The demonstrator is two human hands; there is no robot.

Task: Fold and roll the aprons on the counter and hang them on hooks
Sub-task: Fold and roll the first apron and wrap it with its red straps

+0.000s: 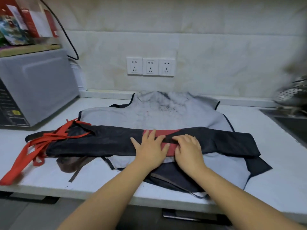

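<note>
A black apron with a red patch and red straps lies folded into a long band across the white counter. Under it a grey apron with dark edging is spread flat. My left hand lies flat on the middle of the black band, fingers spread and straight. Beside it, my right hand rests on the band with its fingertips bent over the fold of the red patch. A brown piece of cloth sticks out under the band's left end.
A grey microwave stands at the left with boxes on top. Three wall sockets sit on the tiled wall behind. A sink and a metal colander are at the right. The counter's front edge is near me.
</note>
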